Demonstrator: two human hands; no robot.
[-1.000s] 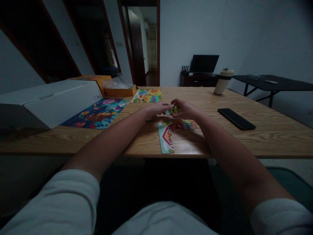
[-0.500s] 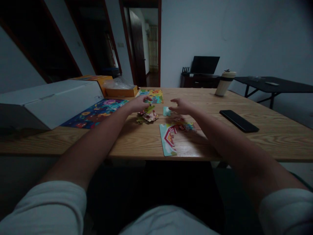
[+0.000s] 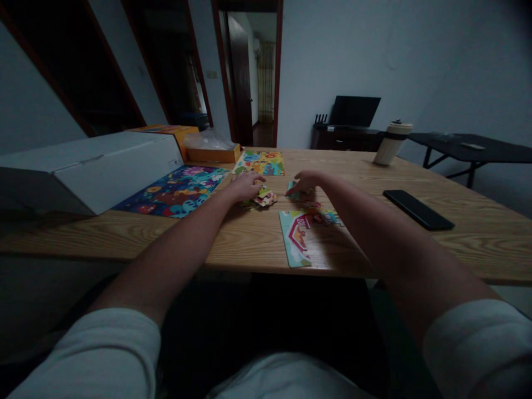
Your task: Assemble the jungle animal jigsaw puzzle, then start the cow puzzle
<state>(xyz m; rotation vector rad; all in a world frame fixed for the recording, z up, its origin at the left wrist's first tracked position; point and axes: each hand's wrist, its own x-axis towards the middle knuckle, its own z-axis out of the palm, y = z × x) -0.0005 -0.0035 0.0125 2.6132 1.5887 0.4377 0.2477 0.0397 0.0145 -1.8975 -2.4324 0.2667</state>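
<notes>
My left hand (image 3: pixel 246 186) is over the far-left side of a small pile of jigsaw puzzle pieces (image 3: pixel 265 198), its fingers stretched out and slightly curved. Across from it, my right hand (image 3: pixel 306 180) reaches down with its fingers apart, their tips at a light blue puzzle piece (image 3: pixel 292 189). That hand partly hides the piece. Closer to me lies a partly joined puzzle (image 3: pixel 291 238) with a red barn and a pale green border. My right forearm covers part of its right side, and more loose pieces (image 3: pixel 315 205) lie just beyond it.
A yellow picture sheet (image 3: pixel 261 162) and a dark blue one (image 3: pixel 178 191) lie beyond and left. At left stand a white box (image 3: pixel 124 166) and an orange tray (image 3: pixel 214 154) holding clear plastic. To the right are a black phone (image 3: pixel 418 209) and a cream tumbler (image 3: pixel 391 145).
My right hand has lowered its fingers to the light blue piece. My left hand has come down by the pile. The view has shifted slightly left.
</notes>
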